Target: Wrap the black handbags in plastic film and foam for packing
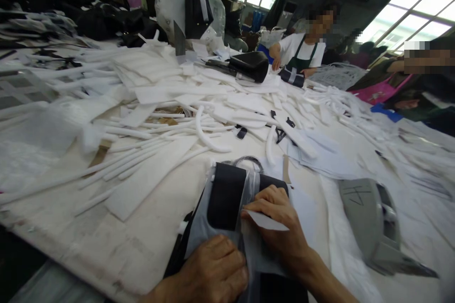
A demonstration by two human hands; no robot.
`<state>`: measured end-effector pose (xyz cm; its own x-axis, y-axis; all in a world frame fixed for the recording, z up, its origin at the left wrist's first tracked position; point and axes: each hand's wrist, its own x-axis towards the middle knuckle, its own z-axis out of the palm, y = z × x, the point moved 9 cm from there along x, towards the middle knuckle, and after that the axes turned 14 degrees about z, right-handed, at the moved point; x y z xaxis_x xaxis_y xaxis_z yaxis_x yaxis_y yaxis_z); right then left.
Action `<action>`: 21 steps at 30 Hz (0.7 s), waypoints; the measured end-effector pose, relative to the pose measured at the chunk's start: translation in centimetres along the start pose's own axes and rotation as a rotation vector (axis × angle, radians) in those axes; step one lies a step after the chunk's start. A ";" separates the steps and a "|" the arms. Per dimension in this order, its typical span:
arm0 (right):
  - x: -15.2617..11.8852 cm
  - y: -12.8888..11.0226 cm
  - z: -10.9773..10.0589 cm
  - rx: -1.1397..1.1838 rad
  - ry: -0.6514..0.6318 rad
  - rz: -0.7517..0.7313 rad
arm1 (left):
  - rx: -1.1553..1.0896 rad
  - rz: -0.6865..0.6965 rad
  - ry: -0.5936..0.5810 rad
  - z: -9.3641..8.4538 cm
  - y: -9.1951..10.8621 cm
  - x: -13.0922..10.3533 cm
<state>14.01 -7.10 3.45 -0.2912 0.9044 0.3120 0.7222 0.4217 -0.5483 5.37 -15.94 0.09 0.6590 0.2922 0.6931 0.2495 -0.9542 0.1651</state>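
Observation:
A black bag point(227, 194) lies in front of me at the bottom middle, partly covered by thin translucent greyish tissue wrap point(223, 232). My right hand point(279, 218) rests over the bag's right side, its thumb and fingers pinching a thin white paper piece point(268, 221). My left hand point(213, 270) is closed over the lower left of the bag, its curled fingers against the tissue wrap and the tips hidden. Behind the bag's top edge a dark looped cord or handle point(250, 161) shows.
White foam tubes point(138, 163) and flat foam strips point(145, 175) litter the table point(117, 251). A grey tape dispenser point(369, 222) stands at right. Farther back are a black bag point(250, 66), a co-worker point(302, 54) handling a dark bundle, and another person at far right.

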 end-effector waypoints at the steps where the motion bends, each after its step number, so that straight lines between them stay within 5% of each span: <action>1: 0.1 -0.2 -0.1 -0.009 0.009 -0.003 | -0.007 0.004 -0.007 0.2 0.0 -0.1; 15: 0.3 1.8 0.7 -0.023 0.066 0.153 | -0.091 -0.006 -0.139 0.4 0.6 -0.3; 21: 0.3 2.9 0.8 -0.028 0.111 0.259 | -0.056 -0.286 -0.025 -1.1 1.2 -2.1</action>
<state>15.51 -5.52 1.36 -0.0249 0.9684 0.2481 0.7813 0.1736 -0.5995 3.51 -17.73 -0.40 0.5851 0.5508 0.5952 0.3888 -0.8346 0.3901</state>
